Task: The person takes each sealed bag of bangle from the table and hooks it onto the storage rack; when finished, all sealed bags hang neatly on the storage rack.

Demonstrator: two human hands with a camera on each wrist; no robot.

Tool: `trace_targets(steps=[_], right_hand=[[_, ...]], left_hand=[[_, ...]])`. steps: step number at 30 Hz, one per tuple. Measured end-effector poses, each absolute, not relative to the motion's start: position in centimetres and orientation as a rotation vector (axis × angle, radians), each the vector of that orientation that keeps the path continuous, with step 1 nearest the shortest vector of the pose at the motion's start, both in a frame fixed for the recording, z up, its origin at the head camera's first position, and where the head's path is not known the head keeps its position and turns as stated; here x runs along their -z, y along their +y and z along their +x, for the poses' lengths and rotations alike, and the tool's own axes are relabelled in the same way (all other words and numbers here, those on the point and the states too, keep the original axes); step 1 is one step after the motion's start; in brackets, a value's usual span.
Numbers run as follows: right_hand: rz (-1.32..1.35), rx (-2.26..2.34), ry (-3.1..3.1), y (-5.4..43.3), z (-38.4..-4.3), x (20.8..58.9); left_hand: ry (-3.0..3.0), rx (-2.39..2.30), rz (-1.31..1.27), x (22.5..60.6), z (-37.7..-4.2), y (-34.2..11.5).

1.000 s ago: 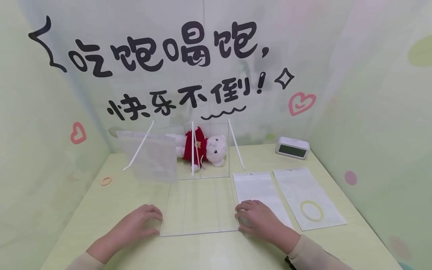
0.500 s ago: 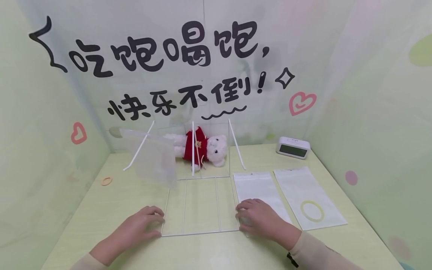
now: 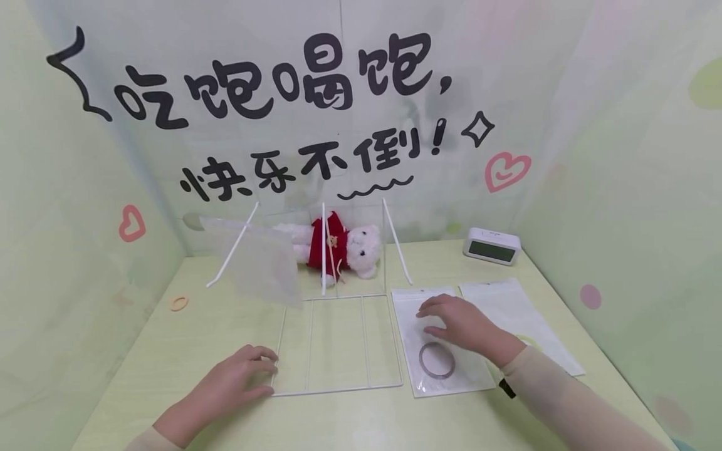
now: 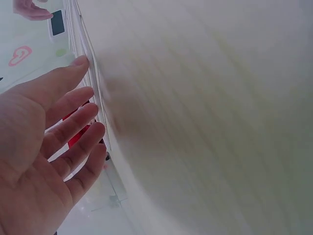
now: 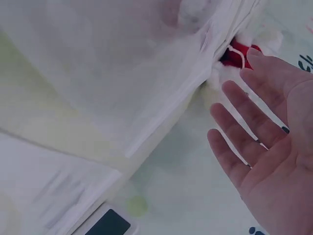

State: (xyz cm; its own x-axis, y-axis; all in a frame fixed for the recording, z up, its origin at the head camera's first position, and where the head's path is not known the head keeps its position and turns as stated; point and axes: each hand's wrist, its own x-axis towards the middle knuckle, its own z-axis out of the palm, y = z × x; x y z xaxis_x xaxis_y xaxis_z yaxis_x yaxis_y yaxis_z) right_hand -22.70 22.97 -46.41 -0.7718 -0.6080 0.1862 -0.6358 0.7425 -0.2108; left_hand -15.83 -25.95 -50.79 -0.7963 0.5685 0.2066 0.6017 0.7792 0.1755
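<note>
Wall (image 3: 383,15): pale, patterned, bearing black lettering (image 3: 329,75) and pink outlined hearts (image 3: 507,170).
Table (image 3: 338,423): light wood-toned top, set between pale side panels.
Wire rack (image 3: 338,389): white, its base lying flat at mid-table, between the two hands but a little forward, with three white rods (image 3: 324,250) slanting or standing above its rear.
Translucent bag (image 3: 262,266): hanging at the leftmost rod, turned at an angle.
Left hand (image 3: 239,379): beside the rack's left side bar, fingers loosely bent and slightly parted; whether the fingertips touch the bar, I cannot tell.
Right hand (image 3: 454,319): over the inner packet, palm down, fingers spread and gently bent; contact with the packet cannot be made out.
Inner packet (image 3: 414,326): white with a clear face, flat, just right of the rack, showing a dark ring (image 3: 420,361) near its lower end.
Outer packet (image 3: 524,307): white, flat, beside the inner one, a yellow ring (image 3: 530,340) on it half hidden by the right sleeve (image 3: 564,376).
Plush bear (image 3: 341,241): lying on its side behind the rack, in red clothing.
Clock (image 3: 492,246): white with a dark display, at the table's rear right.
Orange ring (image 3: 179,309): flat, far left.
</note>
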Motion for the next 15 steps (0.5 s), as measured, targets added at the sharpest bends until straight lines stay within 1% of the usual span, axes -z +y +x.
trace_targets(steps=[8, 15], right_hand=[[0.905, -0.532, -2.86, 26.2, -26.9, 46.5], [0.85, -0.598, -2.924, 28.5, -29.7, 47.3]], left_hand=[[-2.807, 0.32, -0.912, 50.2, -15.7, -25.8], [-2.842, 0.331, -0.902, 50.3, -15.7, -25.7]])
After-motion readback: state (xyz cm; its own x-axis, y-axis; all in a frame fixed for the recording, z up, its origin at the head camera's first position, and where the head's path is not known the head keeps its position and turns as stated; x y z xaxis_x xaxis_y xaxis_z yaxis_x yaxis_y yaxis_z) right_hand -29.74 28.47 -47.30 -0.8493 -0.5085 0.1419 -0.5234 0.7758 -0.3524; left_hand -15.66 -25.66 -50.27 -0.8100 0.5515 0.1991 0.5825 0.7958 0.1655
